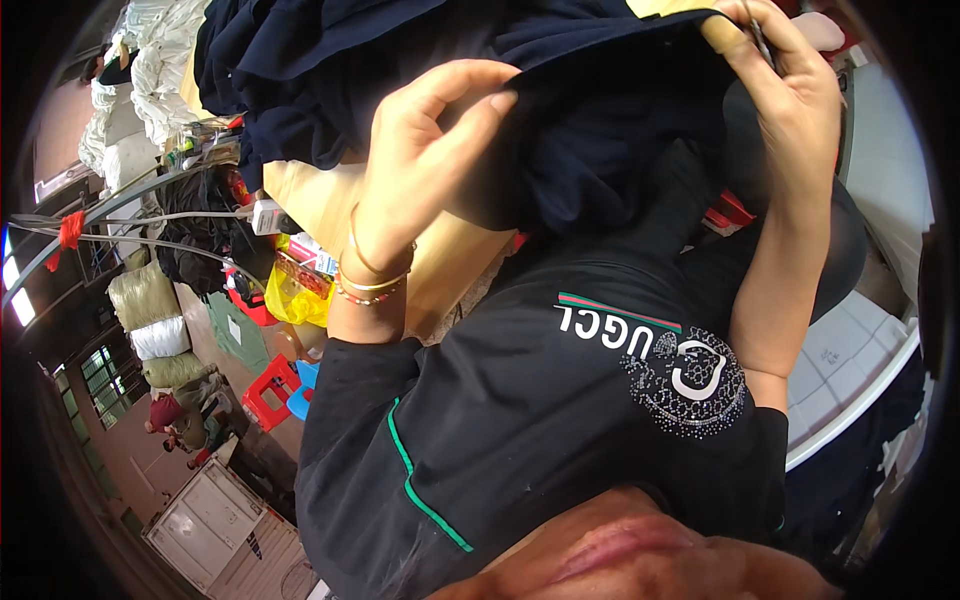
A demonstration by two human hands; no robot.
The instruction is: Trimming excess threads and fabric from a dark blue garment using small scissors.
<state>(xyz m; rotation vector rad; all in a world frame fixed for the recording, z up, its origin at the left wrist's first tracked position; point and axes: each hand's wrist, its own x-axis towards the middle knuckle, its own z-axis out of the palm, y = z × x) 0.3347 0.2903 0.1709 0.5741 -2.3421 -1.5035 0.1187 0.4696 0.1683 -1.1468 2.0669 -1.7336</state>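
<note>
A dark navy cloth is stretched by its edge between my two hands, its lower part hanging toward my lap. My left hand pinches the edge at its left end between thumb and index finger. At the upper right, my right hand grips the other end of the edge, with a yellowish cover on the thumb. A thin dark metal tool lies among the right hand's fingers; its kind is too hidden to tell. More navy cloth is heaped on the pale wooden table beyond my left hand.
Left of the table are a yellow plastic bag, a white plug block on cables, and a red stool. White cloth bundles stand far left. A white-rimmed bin is at my right. Several people are in the background.
</note>
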